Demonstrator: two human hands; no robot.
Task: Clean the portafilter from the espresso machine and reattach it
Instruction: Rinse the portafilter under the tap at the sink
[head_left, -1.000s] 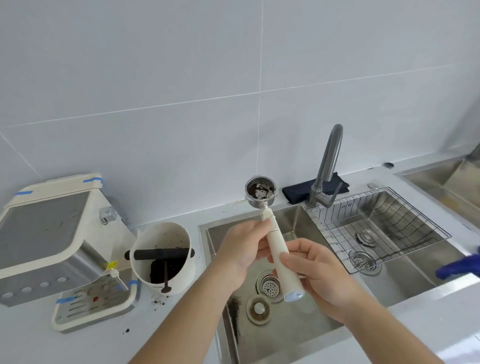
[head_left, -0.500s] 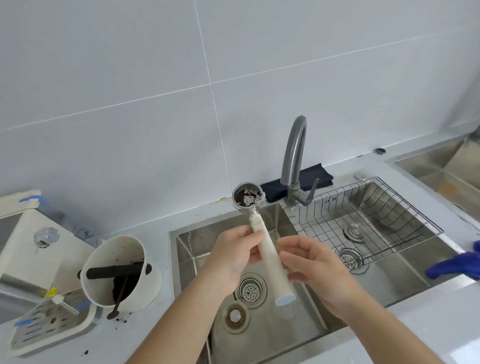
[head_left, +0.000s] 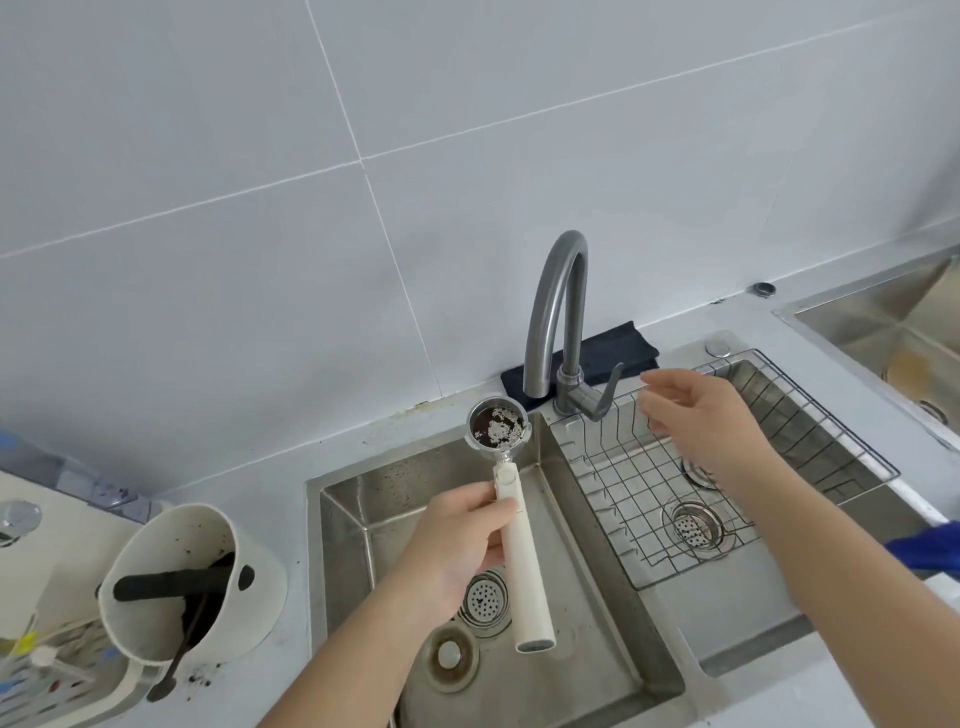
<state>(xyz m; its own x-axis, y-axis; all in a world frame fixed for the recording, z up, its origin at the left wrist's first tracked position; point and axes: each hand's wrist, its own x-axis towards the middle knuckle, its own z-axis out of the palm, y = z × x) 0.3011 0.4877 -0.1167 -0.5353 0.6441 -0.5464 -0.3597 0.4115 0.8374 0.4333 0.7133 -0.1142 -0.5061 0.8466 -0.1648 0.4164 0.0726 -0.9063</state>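
Observation:
My left hand (head_left: 457, 545) grips the white handle of the portafilter (head_left: 522, 566). Its metal basket (head_left: 497, 429), smeared with dark coffee residue, sits over the back edge of the left sink basin (head_left: 363, 499), just below the spout of the grey faucet (head_left: 550, 312). My right hand (head_left: 701, 415) is off the handle, fingers apart and holding nothing, hovering just right of the faucet lever (head_left: 608, 392). Only a corner of the espresso machine (head_left: 31, 545) shows at the far left edge.
A white knock box (head_left: 260, 561) with a black bar and coffee grounds stands left of the sink. A wire rack (head_left: 727, 478) fills the right basin. A dark cloth (head_left: 597, 353) lies behind the faucet. A blue object (head_left: 924, 551) pokes in at right. Another sink (head_left: 883, 322) is at far right.
My right hand has let go of the portafilter handle and moved up and right toward the faucet lever. The view has shifted right, pushing the espresso machine nearly out of frame.

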